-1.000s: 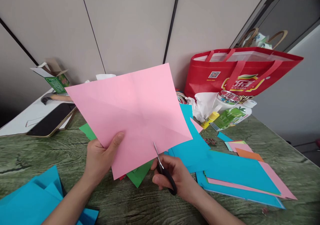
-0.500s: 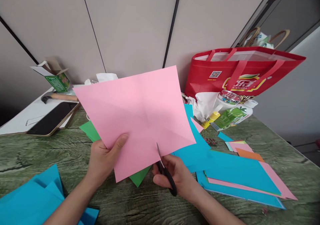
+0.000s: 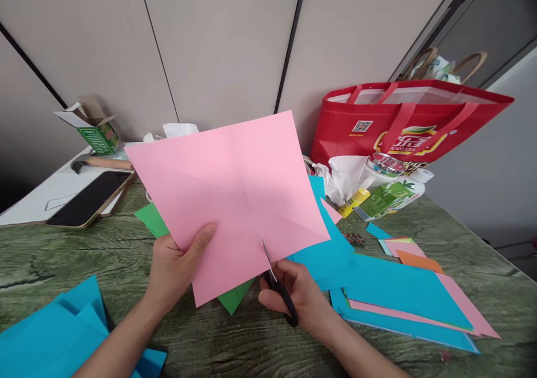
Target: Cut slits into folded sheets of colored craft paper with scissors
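My left hand (image 3: 174,269) pinches the lower left edge of a creased pink paper sheet (image 3: 230,193), thumb on top, holding it up above the green table (image 3: 235,339). My right hand (image 3: 300,299) grips black-handled scissors (image 3: 279,291). Their blades sit at the sheet's lower edge, cutting upward into the paper near its middle fold. A green sheet (image 3: 153,221) lies under the pink one.
Blue, pink and orange sheets (image 3: 398,294) spread at the right; blue folded paper (image 3: 50,333) lies at the lower left. A red shopping bag (image 3: 403,123), crumpled tissue (image 3: 344,176), a glue stick (image 3: 354,201) and a green packet stand behind. A phone (image 3: 86,199) and an open box (image 3: 94,132) are at the far left.
The pink sheet has shifted slightly right and up, and the scissors have advanced a little into its lower edge. Both hands keep their grips.
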Tool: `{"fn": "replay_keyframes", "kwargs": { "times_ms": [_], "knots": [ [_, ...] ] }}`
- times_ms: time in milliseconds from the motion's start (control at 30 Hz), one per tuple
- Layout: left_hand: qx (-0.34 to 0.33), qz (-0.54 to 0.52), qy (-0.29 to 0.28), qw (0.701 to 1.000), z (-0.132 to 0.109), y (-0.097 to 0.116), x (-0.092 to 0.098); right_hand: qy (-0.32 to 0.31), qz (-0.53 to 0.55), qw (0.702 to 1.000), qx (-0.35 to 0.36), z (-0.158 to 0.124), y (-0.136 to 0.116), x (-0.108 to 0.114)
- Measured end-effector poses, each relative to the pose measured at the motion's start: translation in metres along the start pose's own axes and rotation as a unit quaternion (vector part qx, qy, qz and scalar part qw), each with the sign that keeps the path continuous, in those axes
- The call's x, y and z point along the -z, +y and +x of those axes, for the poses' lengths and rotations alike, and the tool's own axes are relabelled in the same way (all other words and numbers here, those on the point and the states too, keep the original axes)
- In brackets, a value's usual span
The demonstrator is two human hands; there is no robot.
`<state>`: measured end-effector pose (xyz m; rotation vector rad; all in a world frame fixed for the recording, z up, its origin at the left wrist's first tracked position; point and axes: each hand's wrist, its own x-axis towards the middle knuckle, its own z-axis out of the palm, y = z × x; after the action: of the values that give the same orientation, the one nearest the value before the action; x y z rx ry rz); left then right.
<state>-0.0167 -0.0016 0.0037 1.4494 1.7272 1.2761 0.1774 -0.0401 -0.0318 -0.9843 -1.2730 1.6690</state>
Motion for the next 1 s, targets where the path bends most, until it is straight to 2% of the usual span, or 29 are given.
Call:
{"fn": "replay_keyframes", "kwargs": {
  "times_ms": [233, 800, 1000],
  "knots": [
    [-0.002, 0.003, 0.003, 1.0, 0.0007, -0.0003, -0.0004, 0.009, -0.002, 1.0, 0.006, 0.0007, -0.0011, -0.0017],
    [-0.01, 0.012, 0.004, 1.0, -0.0003, 0.0038, 0.0004, 0.044, -0.016, 0.998, -0.041, 0.0005, 0.0029, -0.0026],
    [-0.016, 0.034, -0.027, 0.999, -0.0026, 0.0042, -0.0005, 0.05, 0.024, 0.998, -0.018, 0.0019, 0.0025, -0.0032]
  ]
}}
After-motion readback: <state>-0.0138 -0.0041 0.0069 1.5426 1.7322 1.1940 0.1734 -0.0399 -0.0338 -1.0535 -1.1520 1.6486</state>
